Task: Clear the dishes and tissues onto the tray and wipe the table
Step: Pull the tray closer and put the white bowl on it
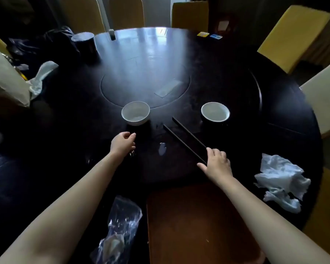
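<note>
A white bowl (135, 113) and a second bowl (215, 112), dark outside and white inside, stand on the dark round table (274, 115). Between them lies a pair of black chopsticks (187, 140), pointing away from me. My right hand (216, 161) rests on their near ends with its thumb spread; I see no firm grip. My left hand (123, 142) hovers just in front of the white bowl, fingers loosely curled and holding nothing. A brown tray (198, 216) sits at the near edge. Crumpled white tissues (280, 180) lie to its right.
A small white scrap or wet spot (162, 148) lies between my hands. A clear plastic bag (118, 225) sits left of the tray. A dark cup (84, 42) and a white cloth (40, 77) are at the far left. Yellow chairs (290, 35) ring the table.
</note>
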A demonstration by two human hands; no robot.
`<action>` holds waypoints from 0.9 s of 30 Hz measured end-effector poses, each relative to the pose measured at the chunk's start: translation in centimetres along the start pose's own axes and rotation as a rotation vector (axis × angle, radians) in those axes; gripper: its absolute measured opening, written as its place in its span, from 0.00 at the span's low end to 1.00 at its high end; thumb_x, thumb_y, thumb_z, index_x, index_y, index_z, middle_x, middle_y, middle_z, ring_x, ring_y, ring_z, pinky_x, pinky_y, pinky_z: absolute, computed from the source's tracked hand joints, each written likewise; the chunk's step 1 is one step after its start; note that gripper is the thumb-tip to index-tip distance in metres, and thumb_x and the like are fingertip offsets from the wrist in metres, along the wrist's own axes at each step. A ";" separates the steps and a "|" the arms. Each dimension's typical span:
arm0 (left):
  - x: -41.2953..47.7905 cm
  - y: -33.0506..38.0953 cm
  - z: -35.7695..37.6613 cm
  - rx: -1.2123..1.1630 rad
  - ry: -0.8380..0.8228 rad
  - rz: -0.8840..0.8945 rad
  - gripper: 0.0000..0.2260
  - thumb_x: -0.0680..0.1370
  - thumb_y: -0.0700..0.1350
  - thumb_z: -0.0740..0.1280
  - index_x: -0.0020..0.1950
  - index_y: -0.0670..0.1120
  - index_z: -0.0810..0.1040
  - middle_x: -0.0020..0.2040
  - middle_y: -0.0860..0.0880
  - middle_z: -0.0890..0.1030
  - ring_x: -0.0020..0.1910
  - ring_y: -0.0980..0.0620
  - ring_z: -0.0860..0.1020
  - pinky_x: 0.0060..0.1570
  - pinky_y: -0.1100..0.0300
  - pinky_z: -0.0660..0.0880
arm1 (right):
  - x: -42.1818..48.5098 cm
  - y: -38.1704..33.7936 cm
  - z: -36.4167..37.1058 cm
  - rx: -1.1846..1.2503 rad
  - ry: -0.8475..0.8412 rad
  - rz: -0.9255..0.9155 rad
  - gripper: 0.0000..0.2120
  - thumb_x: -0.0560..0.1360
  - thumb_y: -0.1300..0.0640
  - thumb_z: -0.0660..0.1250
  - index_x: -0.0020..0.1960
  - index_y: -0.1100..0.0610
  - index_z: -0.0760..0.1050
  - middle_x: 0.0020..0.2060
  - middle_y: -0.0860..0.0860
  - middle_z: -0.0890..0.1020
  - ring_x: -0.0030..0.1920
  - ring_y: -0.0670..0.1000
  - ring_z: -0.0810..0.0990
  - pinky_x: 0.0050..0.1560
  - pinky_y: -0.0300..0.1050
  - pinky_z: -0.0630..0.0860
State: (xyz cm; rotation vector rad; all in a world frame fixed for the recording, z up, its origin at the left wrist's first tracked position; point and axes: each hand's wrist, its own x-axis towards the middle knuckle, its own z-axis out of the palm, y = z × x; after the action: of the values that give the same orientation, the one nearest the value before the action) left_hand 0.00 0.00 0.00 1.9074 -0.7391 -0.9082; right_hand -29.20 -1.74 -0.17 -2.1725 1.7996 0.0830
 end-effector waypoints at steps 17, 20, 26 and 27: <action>9.2 2.2 1.4 -0.423 -0.006 -0.265 0.18 0.79 0.43 0.57 0.65 0.33 0.65 0.47 0.42 0.75 0.37 0.48 0.77 0.30 0.58 0.80 | 1.3 -1.3 0.8 -0.077 0.058 0.032 0.11 0.74 0.61 0.62 0.55 0.62 0.69 0.52 0.59 0.76 0.53 0.59 0.74 0.50 0.51 0.73; 9.2 2.3 1.6 -0.453 0.017 -0.271 0.17 0.79 0.40 0.57 0.64 0.32 0.65 0.51 0.39 0.73 0.38 0.48 0.76 0.32 0.56 0.80 | 1.4 -1.7 0.4 -0.125 0.035 0.066 0.12 0.73 0.59 0.63 0.55 0.62 0.69 0.53 0.59 0.76 0.54 0.59 0.74 0.51 0.50 0.73; 8.6 2.6 1.6 -0.441 0.021 -0.250 0.16 0.77 0.37 0.56 0.64 0.34 0.67 0.56 0.38 0.72 0.41 0.48 0.77 0.41 0.51 0.79 | 0.2 -1.7 0.5 -0.118 -0.003 0.126 0.14 0.75 0.58 0.62 0.57 0.62 0.66 0.55 0.59 0.73 0.52 0.60 0.78 0.46 0.50 0.74; 8.3 2.7 1.6 -0.445 0.012 -0.241 0.16 0.77 0.37 0.56 0.64 0.34 0.67 0.55 0.38 0.73 0.41 0.48 0.77 0.40 0.51 0.80 | 0.0 -1.5 0.6 -0.074 -0.003 0.126 0.13 0.75 0.59 0.62 0.57 0.63 0.66 0.55 0.59 0.73 0.51 0.61 0.78 0.44 0.50 0.73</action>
State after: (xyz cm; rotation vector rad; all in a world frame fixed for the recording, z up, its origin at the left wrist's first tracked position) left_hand 2.93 -8.33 -0.62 1.6190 -0.2689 -1.1043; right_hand -27.69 -1.32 -0.43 -2.1040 1.9600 0.1843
